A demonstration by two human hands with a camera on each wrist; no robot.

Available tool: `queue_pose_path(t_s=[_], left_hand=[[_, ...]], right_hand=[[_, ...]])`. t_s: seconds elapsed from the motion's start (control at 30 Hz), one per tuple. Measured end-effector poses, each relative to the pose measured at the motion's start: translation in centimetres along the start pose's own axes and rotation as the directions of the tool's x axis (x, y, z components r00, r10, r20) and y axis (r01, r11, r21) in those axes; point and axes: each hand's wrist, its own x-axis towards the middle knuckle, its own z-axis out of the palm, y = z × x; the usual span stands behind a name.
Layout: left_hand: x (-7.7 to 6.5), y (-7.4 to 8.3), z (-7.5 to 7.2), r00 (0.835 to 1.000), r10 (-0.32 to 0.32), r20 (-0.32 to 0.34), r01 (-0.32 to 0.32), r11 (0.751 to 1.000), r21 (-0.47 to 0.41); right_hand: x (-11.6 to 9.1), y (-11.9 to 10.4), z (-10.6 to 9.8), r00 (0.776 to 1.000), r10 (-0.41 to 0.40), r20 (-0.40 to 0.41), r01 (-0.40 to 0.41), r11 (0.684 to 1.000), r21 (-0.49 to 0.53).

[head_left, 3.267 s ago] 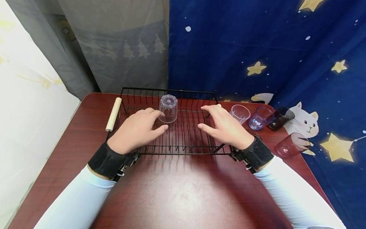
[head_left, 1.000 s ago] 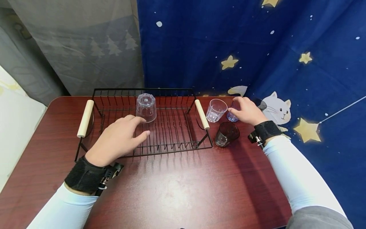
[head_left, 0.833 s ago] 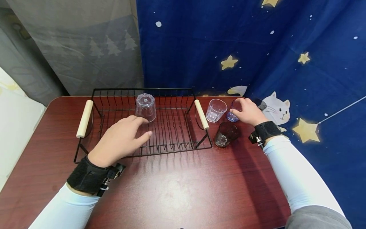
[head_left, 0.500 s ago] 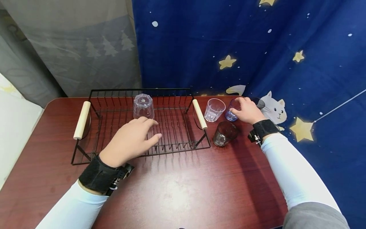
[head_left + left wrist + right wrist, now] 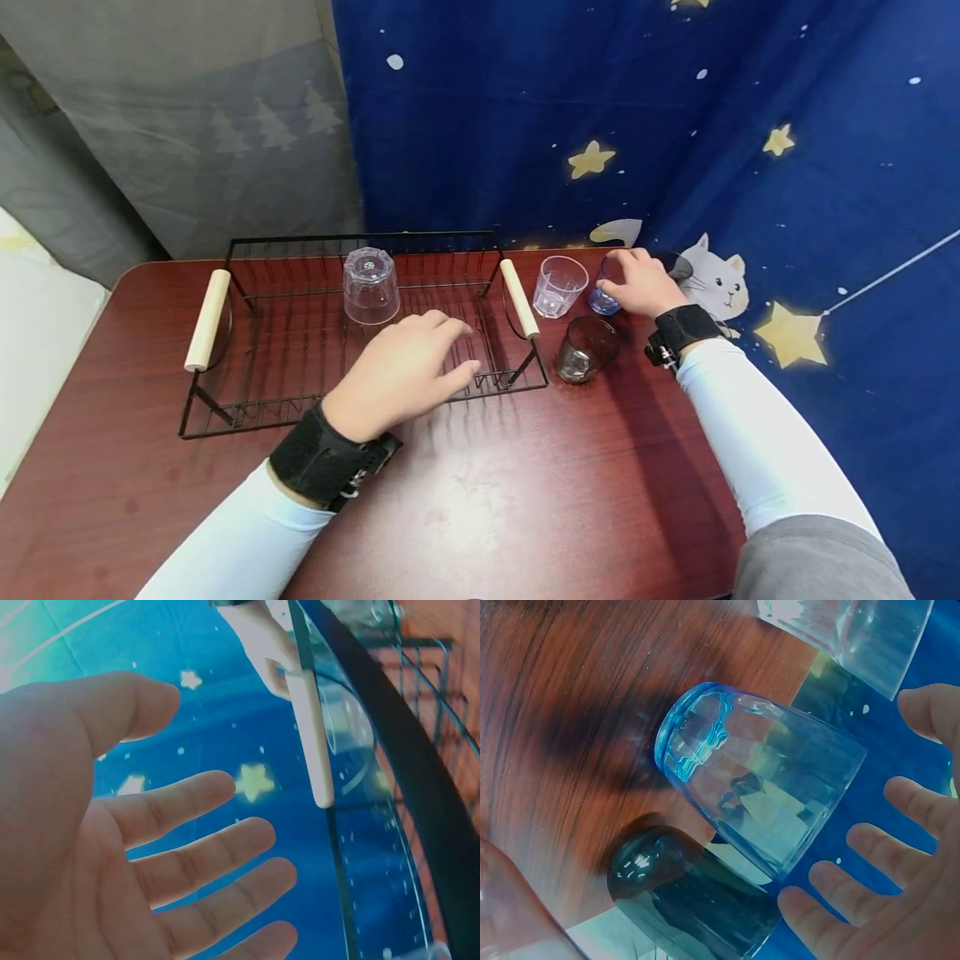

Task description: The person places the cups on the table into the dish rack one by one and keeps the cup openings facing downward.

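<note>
My left hand [image 5: 405,367] hovers over the front edge of a black wire dish rack [image 5: 255,429]. Its fingers are spread and hold nothing, as the left wrist view shows. An upside-down clear glass [image 5: 371,287] stands in the rack, beyond the hand. My right hand [image 5: 645,283] is at a blue glass [image 5: 757,772], partly hidden by the hand in the head view. Spread fingers [image 5: 889,855] lie beside the glass's rim, not curled round it; contact is hard to tell. A dark glass [image 5: 690,892] stands close beside the blue one.
An upright clear glass [image 5: 558,287] stands right of the rack. Nearer to me is a dark tinted glass [image 5: 585,350]. Wooden handles [image 5: 519,298] rise at both rack ends. A starry blue curtain [image 5: 480,125] hangs behind the table [image 5: 480,483].
My right hand has gone from above the rack to the blue glass and stays there. My left hand has slid right along the rack's front. A dark glass now stands near the rack's right end.
</note>
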Motion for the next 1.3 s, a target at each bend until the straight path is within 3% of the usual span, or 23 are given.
queue_pose_path(t_s=[0.2, 0.67, 1.0, 1.3], left_hand=[[1.3, 1.6, 0.6, 0.999, 0.037, 0.009, -0.038, 0.999, 0.031], [2.6, 2.3, 1.5, 0.997, 0.08, 0.006, -0.08, 0.994, 0.08], [2.7, 2.2, 1.6, 0.998, 0.058, 0.021, -0.059, 0.995, 0.084], [2.5, 1.6, 1.4, 0.999, 0.019, 0.042, -0.022, 0.998, 0.059]], right_hand=[[0.1, 0.2, 0.1, 0.999, 0.028, 0.022, -0.028, 1.0, -0.004], [1.5, 0.2, 0.8, 0.994, 0.064, 0.089, -0.063, 0.998, -0.01], [2.3, 1.0, 0.9, 0.986, 0.098, 0.136, -0.098, 0.995, -0.01], [2.4, 1.3, 1.3, 0.994, 0.092, 0.067, -0.091, 0.996, -0.011]])
